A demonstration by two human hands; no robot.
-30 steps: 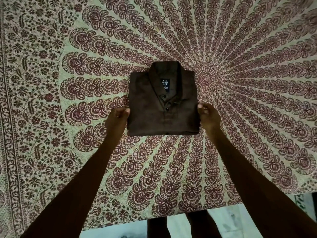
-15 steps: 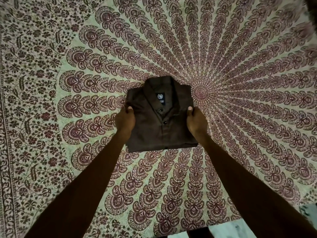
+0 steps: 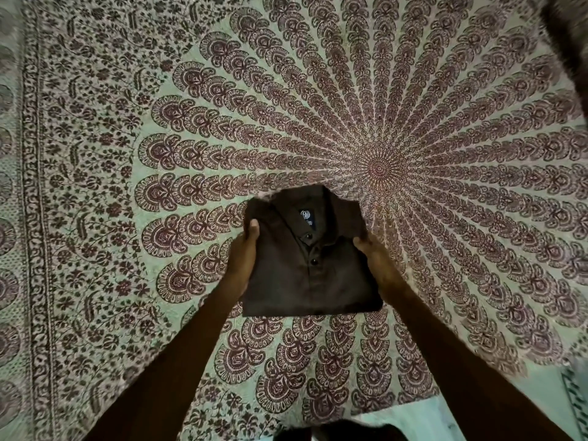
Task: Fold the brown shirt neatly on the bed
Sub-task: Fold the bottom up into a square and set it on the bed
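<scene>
The brown shirt (image 3: 315, 278) is folded into a neat rectangle, collar and label facing up, buttons down its middle. It is held over the patterned bed sheet (image 3: 222, 122). My left hand (image 3: 245, 253) grips the shirt's left edge, thumb on top of the cloth. My right hand (image 3: 374, 259) grips the right edge the same way, fingers hidden under the fabric. The shirt's near edge tilts toward me and looks lifted off the sheet.
The sheet with its radiating maroon peacock pattern covers the whole bed. Its near edge (image 3: 413, 412) hangs at the bottom right, with pale floor (image 3: 445, 424) beyond. A dark shape (image 3: 569, 33) sits at the top right corner.
Both hands slid from the shirt's lower sides up to its shoulders and closed on it. The shirt has come nearer to me and its near edge has risen.
</scene>
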